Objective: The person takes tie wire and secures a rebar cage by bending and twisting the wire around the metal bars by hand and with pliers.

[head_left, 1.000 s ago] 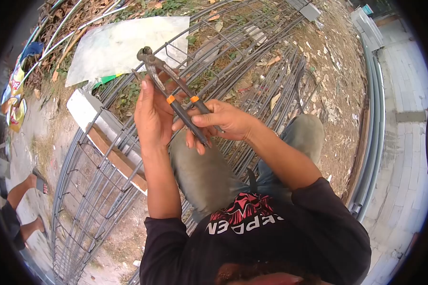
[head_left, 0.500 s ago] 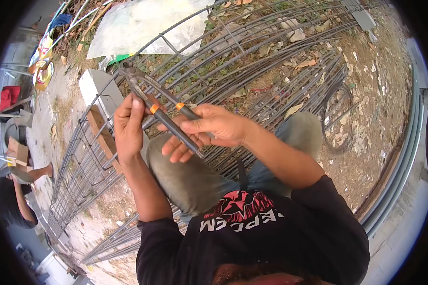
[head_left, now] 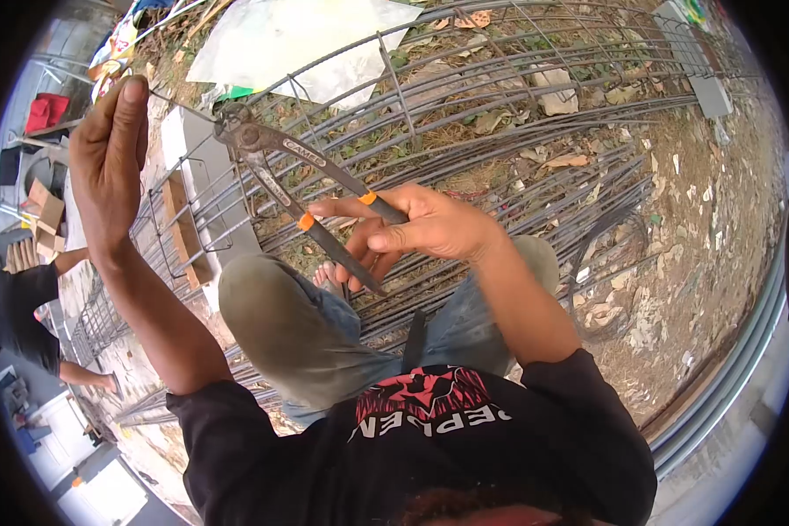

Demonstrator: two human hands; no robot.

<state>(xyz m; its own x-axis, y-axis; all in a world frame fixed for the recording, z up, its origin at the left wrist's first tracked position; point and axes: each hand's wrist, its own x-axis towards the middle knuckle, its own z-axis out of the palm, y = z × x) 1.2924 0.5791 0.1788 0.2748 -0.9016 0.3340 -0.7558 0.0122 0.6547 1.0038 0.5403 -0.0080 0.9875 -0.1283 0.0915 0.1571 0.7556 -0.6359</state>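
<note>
My right hand (head_left: 421, 228) grips the black, orange-collared handles of steel end-cutting pincers (head_left: 272, 153), whose jaws point up and left over the rebar cage (head_left: 500, 79). A thin tie wire (head_left: 184, 105) runs from the jaws to my left hand (head_left: 110, 158). That hand is raised high at the upper left, fingers together, pinching the wire's end at the thumb tip. My bent knee in grey trousers (head_left: 280, 307) sits just below the pincers.
The long cage lies on dirt and dry leaves, resting on a white block (head_left: 184, 140) and a wooden plank (head_left: 184, 237). A plastic sheet (head_left: 298, 44) lies behind it. Loose rebar and a wire coil (head_left: 605, 254) lie right. Another person (head_left: 17, 307) crouches far left.
My left hand has left the pincers' handles and swung up and left, drawing a thin wire out from the jaws. The view has tilted; my right hand still holds the handles.
</note>
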